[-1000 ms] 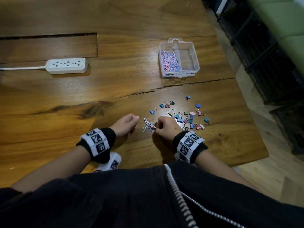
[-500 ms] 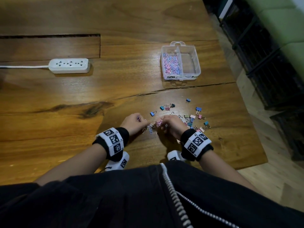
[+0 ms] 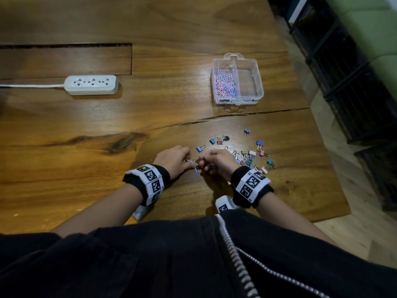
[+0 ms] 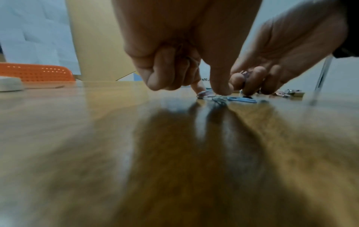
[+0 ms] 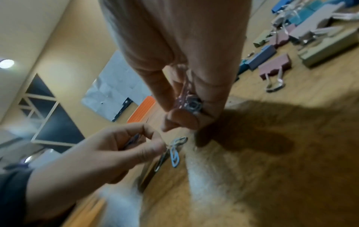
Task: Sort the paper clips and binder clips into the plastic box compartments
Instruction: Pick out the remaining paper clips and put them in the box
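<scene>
A few loose paper clips [image 3: 197, 167] lie on the wooden table between my hands. My left hand [image 3: 189, 162] pinches at them with thumb and forefinger [image 4: 221, 87], and a blue paper clip [image 5: 174, 156] lies flat beside it. My right hand [image 3: 204, 164] holds a small bunch of pink and silver paper clips [image 5: 187, 101] between thumb and fingers. Several coloured binder clips [image 3: 249, 155] are scattered just right of my right hand. The clear plastic box [image 3: 260, 82] stands farther back; its left compartment holds paper clips [image 3: 224, 84] and its right compartment looks empty.
A white power strip [image 3: 91, 84] with its cord lies at the back left. A long crack [image 3: 236, 117] runs across the table between the box and the clips. The table's right edge [image 3: 328, 147] drops to the floor beside dark shelving.
My left hand has moved right to the loose paper clips and pinches them. My right hand has gathered paper clips off the table. The two hands are now nearly touching.
</scene>
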`<control>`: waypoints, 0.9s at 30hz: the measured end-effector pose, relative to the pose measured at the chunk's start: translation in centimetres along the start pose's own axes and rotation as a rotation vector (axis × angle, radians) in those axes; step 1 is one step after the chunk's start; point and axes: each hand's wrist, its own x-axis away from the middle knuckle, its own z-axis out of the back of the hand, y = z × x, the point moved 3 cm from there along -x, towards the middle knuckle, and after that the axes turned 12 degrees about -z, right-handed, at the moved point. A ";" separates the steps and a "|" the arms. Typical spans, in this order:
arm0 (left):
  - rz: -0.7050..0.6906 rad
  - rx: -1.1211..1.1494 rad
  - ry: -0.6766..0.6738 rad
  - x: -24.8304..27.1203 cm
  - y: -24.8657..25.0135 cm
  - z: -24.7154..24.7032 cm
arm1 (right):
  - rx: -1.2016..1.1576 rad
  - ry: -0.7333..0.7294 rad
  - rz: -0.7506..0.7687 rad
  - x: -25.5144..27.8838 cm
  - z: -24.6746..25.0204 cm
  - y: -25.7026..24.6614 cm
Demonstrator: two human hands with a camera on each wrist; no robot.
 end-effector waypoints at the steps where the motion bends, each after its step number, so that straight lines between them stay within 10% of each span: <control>1: 0.005 0.017 -0.007 -0.1 0.0 0.0 | 0.081 0.055 0.027 0.0 0.0 0.0; 9: 0.213 0.688 0.172 -0.4 -1.4 0.5 | 0.623 0.312 0.254 -0.5 -1.3 -0.2; 22: -0.023 0.018 -0.058 -0.2 0.0 -0.6 | 0.993 0.424 0.315 -0.9 -1.9 -0.4; 27: 0.005 0.051 -0.133 0.2 -0.5 -1.1 | 0.697 0.368 0.300 -0.7 -0.8 -0.6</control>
